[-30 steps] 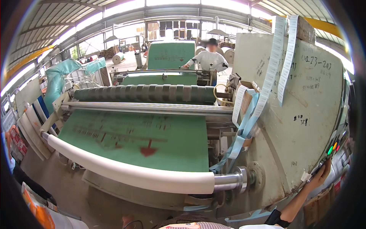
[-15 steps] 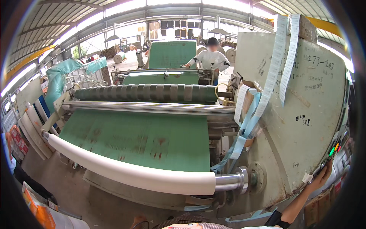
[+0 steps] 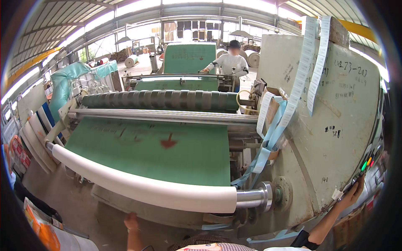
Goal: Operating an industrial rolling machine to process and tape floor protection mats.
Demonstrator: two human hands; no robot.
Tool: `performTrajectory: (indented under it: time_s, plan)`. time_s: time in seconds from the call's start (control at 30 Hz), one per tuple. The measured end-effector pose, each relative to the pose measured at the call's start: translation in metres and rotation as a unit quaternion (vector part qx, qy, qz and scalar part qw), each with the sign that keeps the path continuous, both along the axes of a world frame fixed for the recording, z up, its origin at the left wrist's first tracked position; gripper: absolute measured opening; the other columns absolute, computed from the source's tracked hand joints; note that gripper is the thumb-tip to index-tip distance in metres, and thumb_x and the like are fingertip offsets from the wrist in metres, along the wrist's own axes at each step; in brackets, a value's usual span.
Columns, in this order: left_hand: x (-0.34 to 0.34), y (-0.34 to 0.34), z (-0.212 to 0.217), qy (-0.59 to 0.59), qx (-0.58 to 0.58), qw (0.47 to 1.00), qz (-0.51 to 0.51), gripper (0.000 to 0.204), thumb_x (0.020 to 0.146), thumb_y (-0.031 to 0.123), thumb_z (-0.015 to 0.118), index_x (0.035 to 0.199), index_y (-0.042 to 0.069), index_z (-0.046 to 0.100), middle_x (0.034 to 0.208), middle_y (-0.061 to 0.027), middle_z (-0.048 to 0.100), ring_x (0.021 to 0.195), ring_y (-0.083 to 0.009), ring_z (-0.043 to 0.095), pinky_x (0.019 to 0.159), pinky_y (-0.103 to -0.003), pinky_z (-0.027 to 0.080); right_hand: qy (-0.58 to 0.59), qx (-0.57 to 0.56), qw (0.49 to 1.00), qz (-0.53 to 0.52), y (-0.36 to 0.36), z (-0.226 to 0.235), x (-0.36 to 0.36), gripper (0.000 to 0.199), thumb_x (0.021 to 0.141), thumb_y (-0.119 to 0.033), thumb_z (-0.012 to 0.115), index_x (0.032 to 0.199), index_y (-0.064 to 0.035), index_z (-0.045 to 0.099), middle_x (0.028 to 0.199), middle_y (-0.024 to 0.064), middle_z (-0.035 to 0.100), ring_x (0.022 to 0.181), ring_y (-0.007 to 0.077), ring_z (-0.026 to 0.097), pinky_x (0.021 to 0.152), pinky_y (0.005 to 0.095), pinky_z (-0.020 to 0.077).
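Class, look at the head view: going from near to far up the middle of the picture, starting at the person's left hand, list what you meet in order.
left hand → white roller → green sheet → steel bar → ribbed green roller → upright green sheet, with a co-worker in a white top beside it.

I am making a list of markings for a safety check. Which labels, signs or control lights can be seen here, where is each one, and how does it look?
Paper label strips: two long white strips hanging over the machine's right side panel.
Handwritten marks: dark writing on the pale side panel.
Control lights: green, orange and red, on the panel's right edge, above the right hand.
Red mark: on the green sheet.
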State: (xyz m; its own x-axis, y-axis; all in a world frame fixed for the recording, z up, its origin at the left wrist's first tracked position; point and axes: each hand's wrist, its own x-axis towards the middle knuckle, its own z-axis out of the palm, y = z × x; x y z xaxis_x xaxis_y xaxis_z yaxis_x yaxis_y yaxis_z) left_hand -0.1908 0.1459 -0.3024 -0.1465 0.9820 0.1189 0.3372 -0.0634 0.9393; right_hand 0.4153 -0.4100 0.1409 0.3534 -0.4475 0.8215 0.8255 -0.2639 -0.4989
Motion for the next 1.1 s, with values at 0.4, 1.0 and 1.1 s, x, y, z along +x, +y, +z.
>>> performTrajectory:
  time_s: [0.4, 1.0, 1.1]
  plan:
    - [0.025, -0.01, 0.16, -0.087, 0.116, 0.986, 0.083, 0.034, 0.09, 0.002, 0.055, 0.123, -0.007, 0.056, 0.12, -0.0167, 0.063, 0.109, -0.0241, 0.061, 0.095, -0.034, 0.047, -0.016, 0.007, 1.0, 0.009, -0.004, -0.002, 0.003, 0.037, 0.102, -0.01, 0.041, 0.135, 0.0021, 0.051, 0.138, 0.0124, 0.053, 0.125, 0.0203, 0.05, 0.108, 0.0332, 0.0357]
    - [0.037, -0.048, 0.058, -0.02, -0.086, 0.992, 0.088, 0.022, 0.08, 0.004, 0.068, 0.099, -0.006, 0.065, 0.092, -0.016, 0.07, 0.081, -0.0232, 0.066, 0.077, -0.035, 0.054, -0.008, 0.011, 1.0, -0.004, -0.002, -0.001, 0.001, 0.036, 0.102, -0.01, 0.042, 0.135, 0.0011, 0.052, 0.137, 0.0114, 0.054, 0.126, 0.0197, 0.05, 0.108, 0.0329, 0.036]
    - [0.046, -0.045, 0.079, 0.034, -0.045, 0.995, 0.084, 0.023, 0.081, 0.001, 0.065, 0.103, -0.007, 0.063, 0.095, -0.0167, 0.07, 0.084, -0.0246, 0.067, 0.077, -0.036, 0.054, -0.015, -0.013, 1.0, -0.016, -0.006, 0.001, -0.003, 0.037, 0.103, -0.01, 0.041, 0.136, 0.0019, 0.051, 0.138, 0.0119, 0.053, 0.127, 0.0202, 0.05, 0.109, 0.0333, 0.0355]
